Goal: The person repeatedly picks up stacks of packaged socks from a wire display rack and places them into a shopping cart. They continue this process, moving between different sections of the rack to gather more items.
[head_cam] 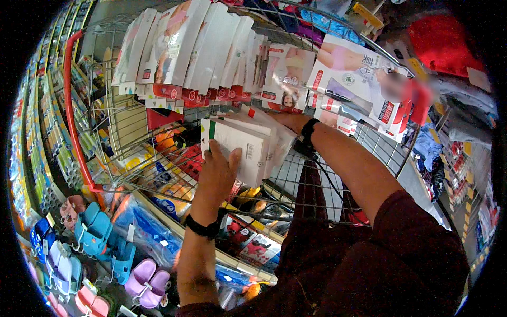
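Observation:
My left hand (216,170) is at the lower left of a small stack of white boxes (237,144), thumb and fingers against the nearest one. That box has a green stripe and a barcode. The stack fans out, with thinner white packs (279,146) behind it. My right hand (291,121) reaches to the far upper side of these packs, its fingers mostly hidden behind them. Beyond my hands stands a row of white underwear boxes (198,51) with red ends, in a wire basket (134,126). More underwear boxes (348,79) lean at the right.
A red upright bar (73,107) edges the basket's left side. Slippers (146,283) hang at lower left, near bagged blue goods (150,226). Below the wire are packaged goods (174,196). Shelves of small goods (47,130) line the left; folded clothes (429,146) lie at right.

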Demonstrator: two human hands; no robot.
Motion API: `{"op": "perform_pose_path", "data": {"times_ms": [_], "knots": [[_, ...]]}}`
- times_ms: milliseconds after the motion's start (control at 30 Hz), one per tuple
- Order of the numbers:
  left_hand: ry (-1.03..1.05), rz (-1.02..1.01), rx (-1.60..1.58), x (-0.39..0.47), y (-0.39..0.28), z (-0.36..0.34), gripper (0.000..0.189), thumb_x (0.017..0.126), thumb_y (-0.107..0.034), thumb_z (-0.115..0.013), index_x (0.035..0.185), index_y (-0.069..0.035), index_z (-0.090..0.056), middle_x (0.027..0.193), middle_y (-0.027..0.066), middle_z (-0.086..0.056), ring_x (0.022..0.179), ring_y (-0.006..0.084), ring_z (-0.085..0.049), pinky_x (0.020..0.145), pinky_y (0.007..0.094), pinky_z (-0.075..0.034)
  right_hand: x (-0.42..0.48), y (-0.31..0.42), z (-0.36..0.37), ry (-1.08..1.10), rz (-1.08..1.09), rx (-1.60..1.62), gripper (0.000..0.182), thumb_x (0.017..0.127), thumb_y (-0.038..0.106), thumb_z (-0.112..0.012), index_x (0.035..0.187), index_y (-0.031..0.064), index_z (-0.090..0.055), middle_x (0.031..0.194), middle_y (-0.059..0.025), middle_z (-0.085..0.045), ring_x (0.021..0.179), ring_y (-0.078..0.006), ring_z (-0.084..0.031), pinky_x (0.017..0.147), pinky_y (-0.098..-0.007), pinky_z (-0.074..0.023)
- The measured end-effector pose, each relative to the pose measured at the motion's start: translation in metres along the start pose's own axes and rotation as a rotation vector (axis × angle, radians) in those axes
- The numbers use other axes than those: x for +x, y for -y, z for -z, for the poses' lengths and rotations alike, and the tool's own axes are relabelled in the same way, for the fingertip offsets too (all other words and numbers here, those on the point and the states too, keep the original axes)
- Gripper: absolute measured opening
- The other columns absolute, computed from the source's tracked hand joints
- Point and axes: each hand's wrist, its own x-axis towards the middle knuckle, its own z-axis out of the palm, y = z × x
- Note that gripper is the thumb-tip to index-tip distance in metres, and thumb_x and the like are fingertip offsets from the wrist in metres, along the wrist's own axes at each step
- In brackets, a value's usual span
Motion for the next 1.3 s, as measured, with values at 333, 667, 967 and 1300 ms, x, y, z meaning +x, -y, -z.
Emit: {"op": "perform_pose_path", "data": {"times_ms": [333,667,967,1300], "knots": [[0.038,-0.504,0.623,0.044,0.006,0.016,0.069,0.106,-0.041,-0.038,0.132,0.023,-0.030,0.112,0.0437,-0.054,0.083,0.0432,-0.066,0.057,0.0401,-0.059,0.023,-0.037,0.027,-0.143,0.160,-0.199,0.050,0.099,0.044,-0.052,0.135,0.0097,-0.052,0.132,-0.0081,-0.059,0.115,-0.0184,-0.059,0.098,-0.0362,-0.0490],[0.125,-0.343,0.482,0.057,0.013,-0.014,0.079,0.104,-0.050,-0.038,0.125,0.026,-0.038,0.094,0.0373,-0.061,0.071,0.0350,-0.070,0.051,0.0360,-0.058,0.043,-0.050,0.049,-0.274,0.277,-0.311,0.046,0.101,0.042,-0.051,0.133,0.0092,-0.054,0.129,-0.0084,-0.060,0.115,-0.0185,-0.059,0.098,-0.0359,-0.0488],[0.048,-0.365,0.350,0.066,0.042,-0.065,0.084,0.102,-0.052,-0.040,0.122,0.029,-0.038,0.094,0.0411,-0.061,0.073,0.0379,-0.071,0.053,0.0381,-0.060,0.055,-0.062,0.058,-0.303,0.294,-0.354,0.043,0.101,0.040,-0.049,0.131,0.0087,-0.055,0.127,-0.0087,-0.060,0.114,-0.0185,-0.058,0.098,-0.0357,-0.0485],[0.192,-0.592,0.283,0.075,0.013,-0.051,0.059,0.105,-0.037,-0.040,0.131,0.016,-0.044,0.100,0.0477,-0.055,0.071,0.0437,-0.067,0.055,0.0478,-0.058,0.062,-0.061,0.066,-0.337,0.314,-0.402,0.040,0.102,0.037,-0.048,0.129,0.0082,-0.056,0.125,-0.0090,-0.061,0.113,-0.0185,-0.058,0.097,-0.0354,-0.0483]]}}
